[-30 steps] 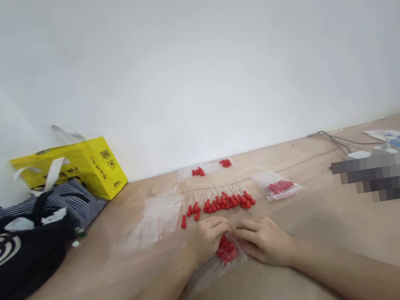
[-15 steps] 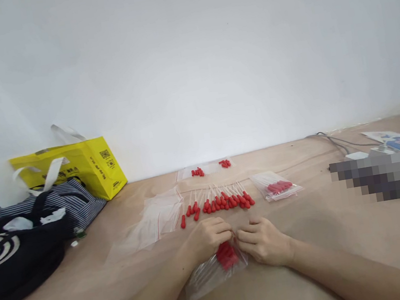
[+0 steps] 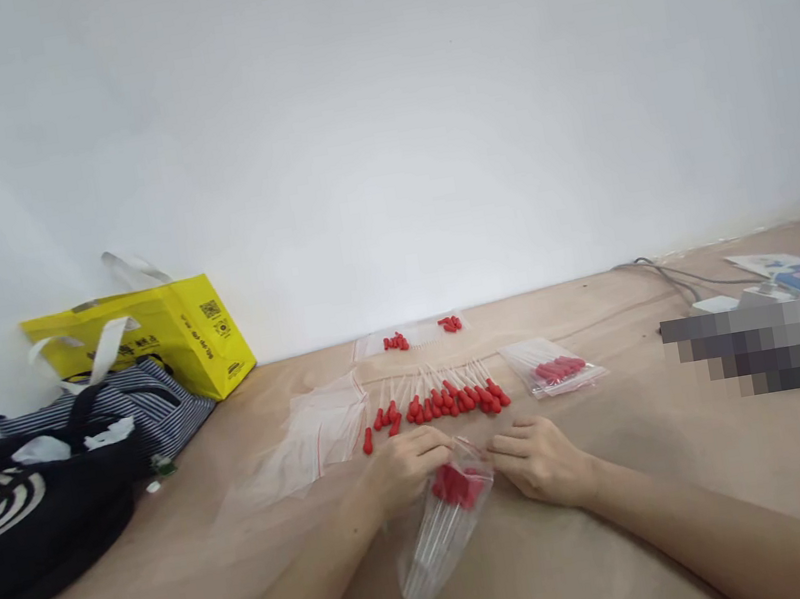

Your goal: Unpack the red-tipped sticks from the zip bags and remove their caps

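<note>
Pale wall (image 3: 375,141) backs the table (image 3: 607,550). Your left hand (image 3: 411,465) and right hand (image 3: 542,464) both pinch a clear bag (image 3: 420,592) of red-topped droppers (image 3: 460,485)

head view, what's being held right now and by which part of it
A clear plastic bag with red bulbs inside; left hand and right hand pinch its far edge, near the bulbs, one at each side.

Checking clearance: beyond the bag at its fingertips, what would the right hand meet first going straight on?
Probably the left hand, across the clear bag from the right hand, though depth is unclear.
</note>
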The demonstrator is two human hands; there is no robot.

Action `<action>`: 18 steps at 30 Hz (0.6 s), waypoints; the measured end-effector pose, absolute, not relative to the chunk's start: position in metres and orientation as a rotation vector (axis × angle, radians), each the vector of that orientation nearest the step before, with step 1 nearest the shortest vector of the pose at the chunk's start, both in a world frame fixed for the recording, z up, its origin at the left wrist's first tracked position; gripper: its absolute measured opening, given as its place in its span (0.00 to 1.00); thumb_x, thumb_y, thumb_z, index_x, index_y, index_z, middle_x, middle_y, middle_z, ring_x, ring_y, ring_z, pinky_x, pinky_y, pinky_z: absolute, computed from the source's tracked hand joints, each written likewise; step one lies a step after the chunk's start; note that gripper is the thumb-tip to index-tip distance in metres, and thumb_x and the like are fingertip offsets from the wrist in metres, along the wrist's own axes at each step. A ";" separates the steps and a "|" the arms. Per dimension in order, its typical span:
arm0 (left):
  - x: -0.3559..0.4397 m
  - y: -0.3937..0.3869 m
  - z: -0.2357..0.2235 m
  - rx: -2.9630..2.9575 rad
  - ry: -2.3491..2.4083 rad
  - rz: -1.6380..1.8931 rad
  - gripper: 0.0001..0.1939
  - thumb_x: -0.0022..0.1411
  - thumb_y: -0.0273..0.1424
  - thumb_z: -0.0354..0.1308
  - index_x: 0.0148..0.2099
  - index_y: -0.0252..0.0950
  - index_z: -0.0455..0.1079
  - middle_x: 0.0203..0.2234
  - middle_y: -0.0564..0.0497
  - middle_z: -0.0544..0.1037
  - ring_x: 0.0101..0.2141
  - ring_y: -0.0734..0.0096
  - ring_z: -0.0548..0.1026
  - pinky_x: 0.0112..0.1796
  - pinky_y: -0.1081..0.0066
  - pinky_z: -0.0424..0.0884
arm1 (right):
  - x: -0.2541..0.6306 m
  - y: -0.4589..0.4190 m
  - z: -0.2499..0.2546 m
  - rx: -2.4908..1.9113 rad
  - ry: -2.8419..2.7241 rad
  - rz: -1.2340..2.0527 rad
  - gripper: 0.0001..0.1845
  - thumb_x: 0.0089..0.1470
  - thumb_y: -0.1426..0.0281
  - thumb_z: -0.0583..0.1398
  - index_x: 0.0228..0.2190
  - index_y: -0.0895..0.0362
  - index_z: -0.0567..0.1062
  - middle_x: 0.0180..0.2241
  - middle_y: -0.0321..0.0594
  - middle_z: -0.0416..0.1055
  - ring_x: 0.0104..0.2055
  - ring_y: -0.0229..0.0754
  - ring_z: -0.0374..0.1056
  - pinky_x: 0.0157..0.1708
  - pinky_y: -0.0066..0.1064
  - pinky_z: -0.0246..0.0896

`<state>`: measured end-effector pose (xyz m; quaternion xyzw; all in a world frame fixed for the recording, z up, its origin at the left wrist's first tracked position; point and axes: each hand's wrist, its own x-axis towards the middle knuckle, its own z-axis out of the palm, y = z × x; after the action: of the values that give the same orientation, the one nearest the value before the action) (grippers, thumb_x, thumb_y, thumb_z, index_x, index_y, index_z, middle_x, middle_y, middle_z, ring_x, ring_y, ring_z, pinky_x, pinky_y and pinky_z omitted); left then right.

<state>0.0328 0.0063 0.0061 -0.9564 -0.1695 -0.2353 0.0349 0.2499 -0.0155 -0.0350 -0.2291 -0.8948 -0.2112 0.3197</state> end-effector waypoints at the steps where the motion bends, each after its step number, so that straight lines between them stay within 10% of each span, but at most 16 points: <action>1: 0.034 0.005 0.008 -2.976 -0.619 -0.728 0.16 0.63 0.25 0.38 0.36 0.35 0.68 0.34 0.48 0.74 0.36 0.72 0.70 0.38 0.72 0.67 | 0.250 -0.015 -0.035 -0.624 -2.350 -0.525 0.12 0.53 0.76 0.47 0.28 0.57 0.69 0.23 0.36 0.66 0.23 0.34 0.57 0.23 0.29 0.43; 8: 0.022 -0.045 0.005 -2.895 -1.671 -0.613 0.31 0.58 0.41 0.48 0.60 0.37 0.47 0.57 0.43 0.56 0.56 0.56 0.55 0.52 0.54 0.57 | 0.252 -0.018 -0.031 -0.717 -2.449 -0.067 0.15 0.45 0.78 0.50 0.34 0.57 0.72 0.31 0.41 0.67 0.31 0.39 0.60 0.28 0.29 0.53; 18: 0.001 -0.056 -0.008 -3.179 -1.578 -0.256 0.41 0.53 0.46 0.52 0.63 0.39 0.37 0.59 0.46 0.49 0.57 0.55 0.50 0.54 0.55 0.51 | 0.246 -0.018 -0.020 -0.839 -2.253 0.828 0.12 0.50 0.73 0.53 0.35 0.57 0.74 0.27 0.36 0.67 0.30 0.36 0.61 0.33 0.27 0.57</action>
<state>0.0013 -0.0559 -0.0084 -0.8741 -0.4338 -0.0705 -0.2067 0.2463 -0.0175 -0.0205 -0.3152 -0.8466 0.3111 0.2952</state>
